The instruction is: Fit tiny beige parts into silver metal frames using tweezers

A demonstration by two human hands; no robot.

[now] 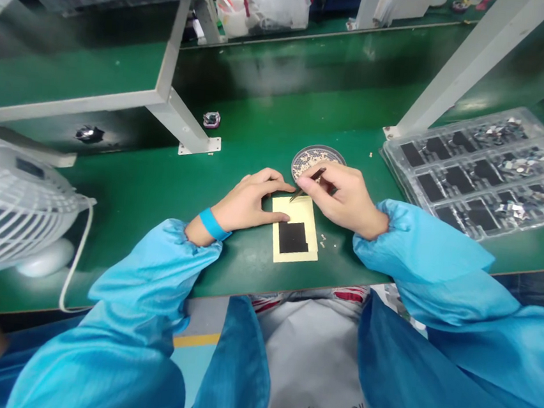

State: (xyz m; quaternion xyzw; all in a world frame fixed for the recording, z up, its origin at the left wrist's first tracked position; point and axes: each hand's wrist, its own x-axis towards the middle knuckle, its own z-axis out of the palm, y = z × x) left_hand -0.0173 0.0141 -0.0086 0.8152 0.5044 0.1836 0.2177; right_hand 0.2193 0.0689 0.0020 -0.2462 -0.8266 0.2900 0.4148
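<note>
A cream card (pixel 313 251) lies flat on the green bench, with a dark square piece (pixel 294 237) on its lower part. My left hand (pixel 252 200) rests at the card's left side. Its thumb and forefinger are spread apart, the thumb tip on the card just above the dark square. Tweezers (pixel 318 175) are pinched in my right hand (pixel 342 197), their tips pointing down at the card's upper part. Behind that hand, partly covered by it, sits a round dish (pixel 322 152) of many tiny pale parts.
Clear compartment trays (pixel 455 173) with dark pieces and small parts lie at the right. A white fan (pixel 16 205) stands at the left. Shelf legs (pixel 183 122) rise from the bench (pixel 245 278). Small loose bits (pixel 323 240) lie right of the card.
</note>
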